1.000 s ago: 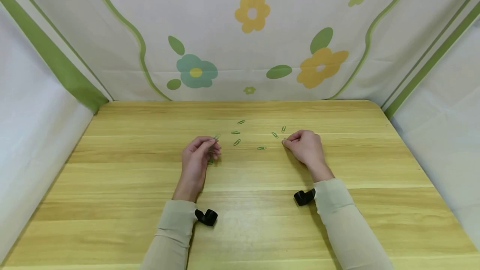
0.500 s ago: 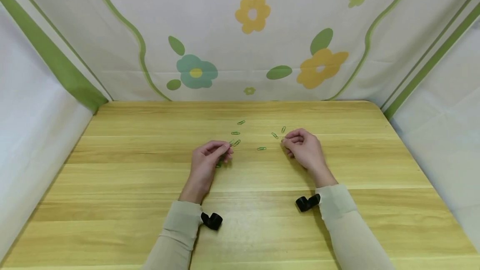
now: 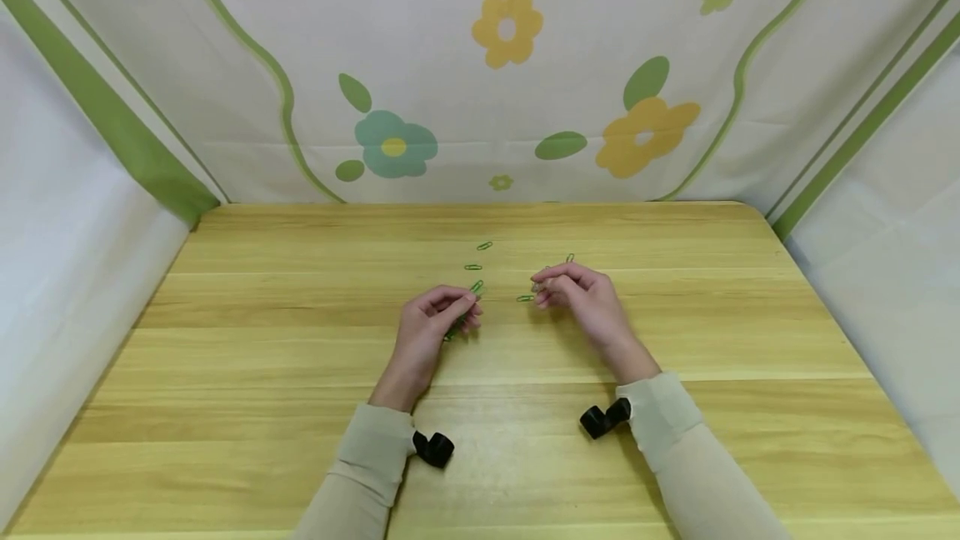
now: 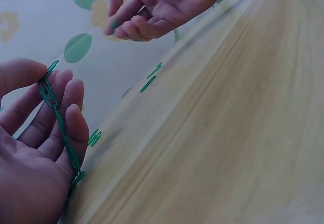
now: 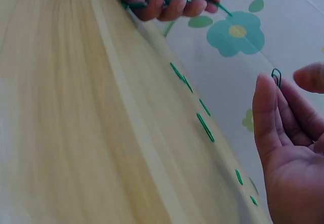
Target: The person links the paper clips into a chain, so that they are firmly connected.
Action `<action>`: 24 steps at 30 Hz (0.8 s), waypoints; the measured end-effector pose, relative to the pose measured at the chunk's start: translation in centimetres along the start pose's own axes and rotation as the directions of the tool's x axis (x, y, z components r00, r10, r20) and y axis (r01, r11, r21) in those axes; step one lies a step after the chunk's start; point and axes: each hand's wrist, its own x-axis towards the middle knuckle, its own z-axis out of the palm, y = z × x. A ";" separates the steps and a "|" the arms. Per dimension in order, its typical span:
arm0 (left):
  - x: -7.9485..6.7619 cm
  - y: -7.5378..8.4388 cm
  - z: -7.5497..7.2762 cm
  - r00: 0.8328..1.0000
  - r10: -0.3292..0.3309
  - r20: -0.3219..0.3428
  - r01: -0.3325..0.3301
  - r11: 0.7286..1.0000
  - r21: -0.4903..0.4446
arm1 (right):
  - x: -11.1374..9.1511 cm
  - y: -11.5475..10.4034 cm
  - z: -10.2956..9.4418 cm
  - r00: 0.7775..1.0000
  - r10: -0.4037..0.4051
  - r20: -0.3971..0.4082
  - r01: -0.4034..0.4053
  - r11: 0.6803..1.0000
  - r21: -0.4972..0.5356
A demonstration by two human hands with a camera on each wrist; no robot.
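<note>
left wrist view crops left hand

We have a chain of linked green wire paper clips pinched at its top in the left hand, running down its fingers. Single clip held in the right hand's fingertips. We see loose green clips flat on the table.
</note>
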 end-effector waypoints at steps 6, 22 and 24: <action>-0.2 -0.1 0.4 1.000 0.005 0.008 -0.005 1.000 0.029 | -0.2 -0.1 1.3 0.997 0.018 0.075 -0.027 0.992 0.124; -0.5 -0.3 1.4 0.999 0.010 -0.031 -0.008 0.999 0.047 | 0.1 0.3 4.5 0.998 0.034 0.049 -0.038 0.996 0.082; -0.5 -0.3 1.4 1.000 0.009 -0.030 -0.008 0.999 0.043 | 0.1 0.3 4.6 0.998 0.029 0.052 -0.033 0.997 0.075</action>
